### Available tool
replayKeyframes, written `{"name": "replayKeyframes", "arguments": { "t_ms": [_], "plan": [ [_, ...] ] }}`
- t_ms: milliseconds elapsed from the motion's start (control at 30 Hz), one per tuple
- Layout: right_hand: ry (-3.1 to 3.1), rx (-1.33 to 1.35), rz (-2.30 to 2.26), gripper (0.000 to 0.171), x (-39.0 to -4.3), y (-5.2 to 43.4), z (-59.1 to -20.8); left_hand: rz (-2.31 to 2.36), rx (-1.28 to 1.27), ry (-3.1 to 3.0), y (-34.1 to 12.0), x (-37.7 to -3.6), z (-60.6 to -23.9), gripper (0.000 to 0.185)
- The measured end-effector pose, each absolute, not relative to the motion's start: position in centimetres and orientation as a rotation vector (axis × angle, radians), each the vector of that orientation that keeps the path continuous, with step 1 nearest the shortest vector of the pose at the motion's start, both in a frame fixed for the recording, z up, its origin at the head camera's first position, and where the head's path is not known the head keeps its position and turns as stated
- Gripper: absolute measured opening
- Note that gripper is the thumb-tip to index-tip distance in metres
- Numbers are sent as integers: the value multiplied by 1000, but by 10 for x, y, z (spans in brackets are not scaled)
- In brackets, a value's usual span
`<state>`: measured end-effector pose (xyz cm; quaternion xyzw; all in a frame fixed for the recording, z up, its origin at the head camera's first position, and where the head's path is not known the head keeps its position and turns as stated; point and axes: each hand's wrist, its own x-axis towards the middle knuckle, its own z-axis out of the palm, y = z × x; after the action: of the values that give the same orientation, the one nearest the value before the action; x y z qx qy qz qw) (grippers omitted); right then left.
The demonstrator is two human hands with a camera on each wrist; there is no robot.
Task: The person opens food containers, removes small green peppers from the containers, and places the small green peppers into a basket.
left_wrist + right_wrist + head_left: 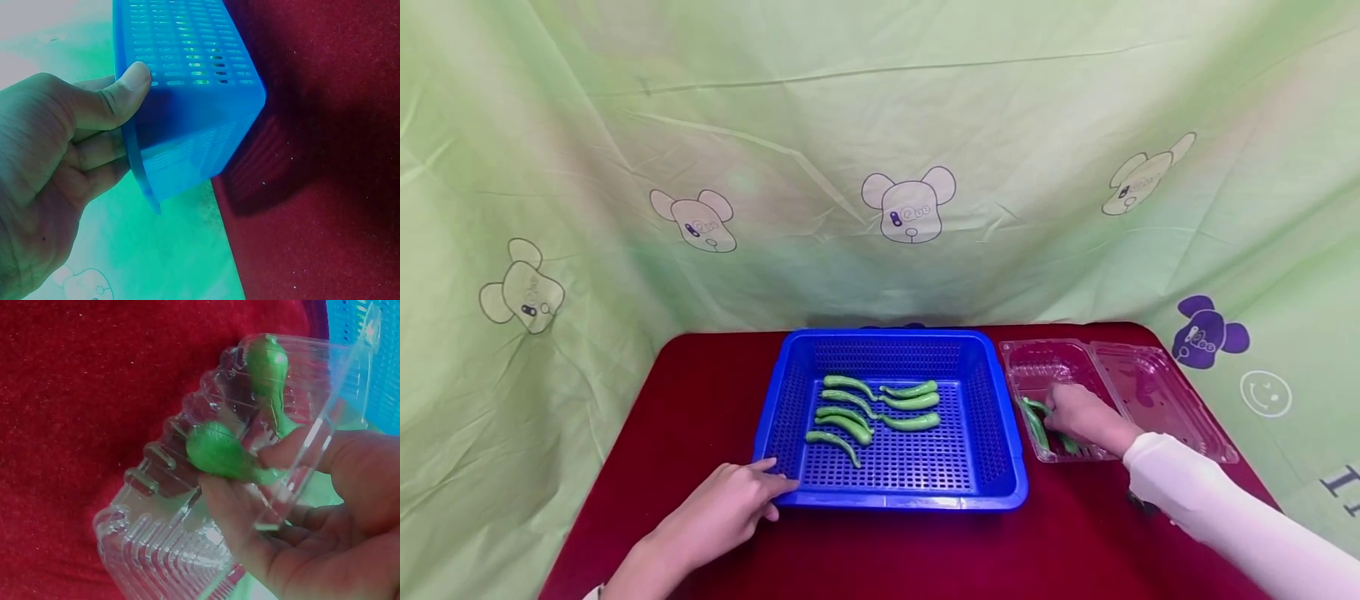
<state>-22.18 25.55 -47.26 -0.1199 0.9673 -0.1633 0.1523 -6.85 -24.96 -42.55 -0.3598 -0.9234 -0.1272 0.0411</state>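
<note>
Several curved, pepper-like green vegetables (848, 425) lie in two columns on the floor of a blue plastic basket (910, 502). My left hand (733, 500) grips the basket's near-left corner. In the left wrist view, its thumb (134, 78) presses the outer wall and the other fingers pass behind the rim. To the right, my right hand (1082, 414) reaches into a clear plastic clamshell box (1048, 354). In the right wrist view, thumb and forefinger pinch a green pepper-like vegetable (215, 450). Another such vegetable (267, 362) lies beside it in the box; the fingers partly hide the pinched one.
The clamshell's lid (1157, 392) lies folded open to the right of its base. A dark red cloth (700, 400) covers the table. A pale green curtain (820, 275) with printed mouse heads hangs behind and along the sides. A small dark object (1142, 504) shows under the right sleeve.
</note>
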Motion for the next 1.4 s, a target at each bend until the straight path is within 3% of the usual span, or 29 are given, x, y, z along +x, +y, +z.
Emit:
{"name": "replayKeyframes", "arguments": {
  "t_ms": [100,633,1167,1400],
  "plan": [
    [2804,-318,-448,20,-225,255,-466,-392,-1104,-2827,-250,-68,-425,32],
    [2970,-464,-594,26,-246,241,-426,-380,-1102,-2841,-249,-68,-425,32],
    [3050,-791,-635,29,-265,164,-377,-360,-1114,-2816,-248,-69,-423,31],
    [3001,-899,-665,32,-262,119,-373,-362,-1098,-2851,-248,-68,-422,31]
  ]
}}
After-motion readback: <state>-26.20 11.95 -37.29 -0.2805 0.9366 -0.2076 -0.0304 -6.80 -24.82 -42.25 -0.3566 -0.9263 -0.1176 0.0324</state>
